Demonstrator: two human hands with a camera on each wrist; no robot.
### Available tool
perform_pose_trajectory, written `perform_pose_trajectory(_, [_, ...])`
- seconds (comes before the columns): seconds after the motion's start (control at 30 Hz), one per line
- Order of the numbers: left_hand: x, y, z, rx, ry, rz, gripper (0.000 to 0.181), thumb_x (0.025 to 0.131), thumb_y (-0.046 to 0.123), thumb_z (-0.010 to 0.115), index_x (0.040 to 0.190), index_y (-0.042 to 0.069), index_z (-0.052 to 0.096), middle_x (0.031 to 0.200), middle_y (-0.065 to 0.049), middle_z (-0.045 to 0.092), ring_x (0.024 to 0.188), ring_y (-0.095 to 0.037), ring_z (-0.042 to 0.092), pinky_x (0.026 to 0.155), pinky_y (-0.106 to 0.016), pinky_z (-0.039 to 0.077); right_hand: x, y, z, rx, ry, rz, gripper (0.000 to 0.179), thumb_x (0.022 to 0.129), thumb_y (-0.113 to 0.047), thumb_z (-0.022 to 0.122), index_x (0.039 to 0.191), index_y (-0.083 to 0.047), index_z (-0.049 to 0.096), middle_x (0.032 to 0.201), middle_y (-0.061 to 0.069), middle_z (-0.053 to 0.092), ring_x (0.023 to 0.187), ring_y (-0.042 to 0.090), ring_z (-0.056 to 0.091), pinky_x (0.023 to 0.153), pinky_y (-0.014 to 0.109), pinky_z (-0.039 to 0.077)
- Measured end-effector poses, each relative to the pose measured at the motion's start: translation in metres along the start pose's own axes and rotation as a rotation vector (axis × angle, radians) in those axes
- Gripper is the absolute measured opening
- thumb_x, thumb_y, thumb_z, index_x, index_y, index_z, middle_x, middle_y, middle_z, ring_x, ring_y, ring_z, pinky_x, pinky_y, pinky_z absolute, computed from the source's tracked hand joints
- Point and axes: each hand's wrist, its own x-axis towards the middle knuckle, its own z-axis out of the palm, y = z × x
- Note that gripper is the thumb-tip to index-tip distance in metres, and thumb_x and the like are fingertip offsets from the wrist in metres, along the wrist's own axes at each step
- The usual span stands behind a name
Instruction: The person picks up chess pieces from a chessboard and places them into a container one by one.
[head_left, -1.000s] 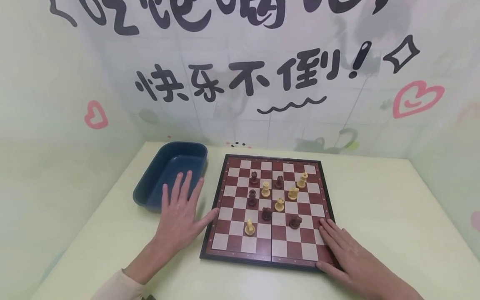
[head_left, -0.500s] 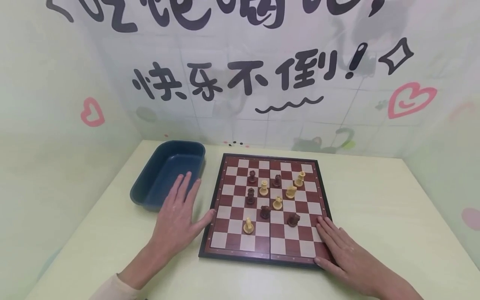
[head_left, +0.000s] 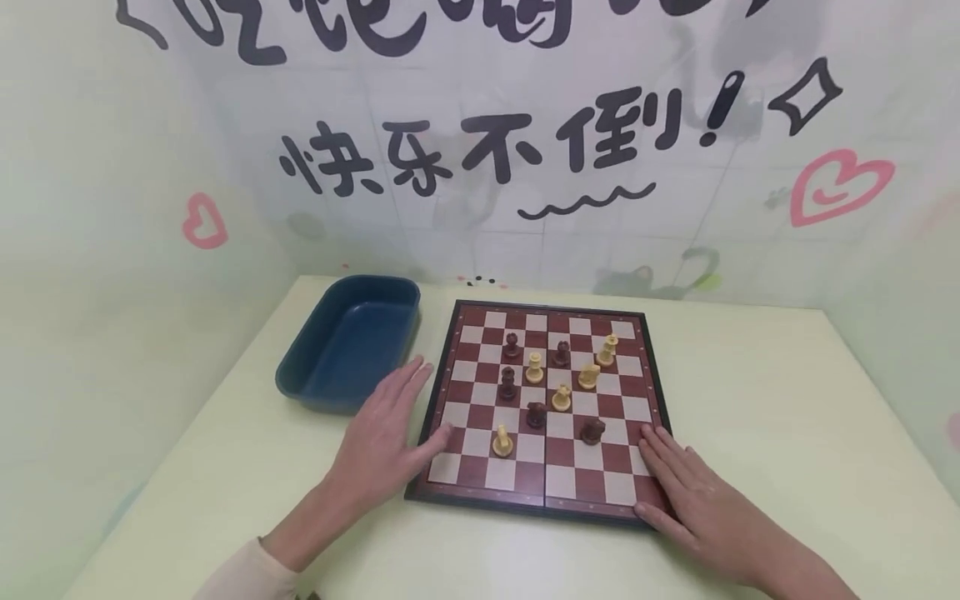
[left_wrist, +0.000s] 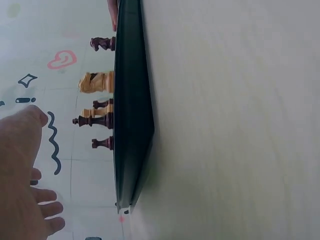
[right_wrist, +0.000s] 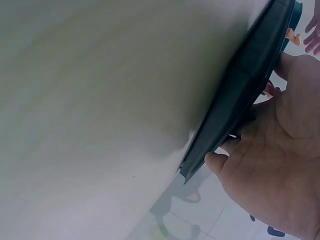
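Note:
A folding chessboard (head_left: 468,472) lies flat, with several dark and cream chess pieces upright on it. My left hand (head_left: 378,450) hovers over the board's left edge, fingers extended and thumb apart, holding nothing. In the left wrist view, a gap shows between that hand (left_wrist: 22,170) and the board's dark side (left_wrist: 132,100). A cream knight (head_left: 502,442) is the piece nearest to it. My right hand (head_left: 705,512) rests its straight fingers on the board's near right edge. Close to those fingertips stands a dark knight (head_left: 592,430). The right palm (right_wrist: 280,160) covers part of the board in the right wrist view.
Left of the board, a blue plastic tray (head_left: 330,403) stands on the pale table (head_left: 780,400). Behind the table rises a wall (head_left: 480,250) with black lettering and pink hearts. Other pieces, including a tall cream one (head_left: 607,350), occupy the board's middle and far right.
My left hand has moved right, away from the tray and over the board's left edge. The right hand stays on the board, and the pieces keep their squares.

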Motion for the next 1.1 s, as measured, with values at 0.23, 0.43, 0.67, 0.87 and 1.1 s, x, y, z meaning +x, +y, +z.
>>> perform_pose_trajectory(0.23, [0.002,0.014,0.013,-0.14,-0.096,-0.024,0.082,0.082,0.03,0.086,0.15,0.007,0.047,0.151,-0.011,0.047,0.135,-0.029,0.047,0.105,-0.049,0.046,0.002,0.002,-0.006,-0.038,-0.007,0.004,0.075,0.103,-0.052,0.054,0.154,0.001,0.039,0.163,0.014,0.03,0.149,0.032,0.026,0.116,0.018,-0.006])
perform_pose_trajectory(0.43, [0.006,0.025,0.024,-0.445,-0.223,-0.178,0.071,0.082,0.026,0.087,0.143,0.013,0.055,0.139,0.001,0.054,0.124,-0.018,0.053,0.103,-0.045,0.048,0.0,0.002,-0.006,-0.047,0.01,0.004,0.075,0.103,-0.053,0.053,0.154,0.0,0.039,0.165,0.012,0.027,0.149,0.03,0.027,0.116,0.017,-0.005])
perform_pose_trajectory(0.67, [0.015,0.027,0.036,-0.686,-0.285,-0.176,0.057,0.086,0.018,0.085,0.137,0.01,0.06,0.126,0.003,0.06,0.116,-0.015,0.057,0.101,-0.039,0.049,0.0,0.006,-0.005,-0.035,0.023,0.009,0.074,0.103,-0.052,0.054,0.155,-0.002,0.039,0.166,0.008,0.025,0.15,0.026,0.024,0.116,0.014,0.0])
perform_pose_trajectory(0.87, [0.021,0.024,0.042,-0.818,-0.341,-0.165,0.038,0.093,0.007,0.076,0.129,0.005,0.065,0.122,-0.003,0.063,0.112,-0.018,0.062,0.098,-0.032,0.051,0.001,0.006,-0.009,0.011,-0.039,0.066,0.077,0.102,-0.058,0.051,0.157,-0.005,0.038,0.166,0.006,0.025,0.15,0.026,0.025,0.112,0.009,-0.003])
perform_pose_trajectory(1.1, [0.026,0.023,0.047,-0.925,-0.384,-0.199,0.026,0.094,0.003,0.073,0.119,0.002,0.07,0.117,-0.005,0.067,0.101,-0.019,0.068,0.088,-0.029,0.056,0.001,0.005,-0.007,0.035,-0.052,0.083,0.079,0.101,-0.061,0.052,0.156,-0.007,0.039,0.164,0.006,0.03,0.148,0.026,0.03,0.11,0.007,-0.003])
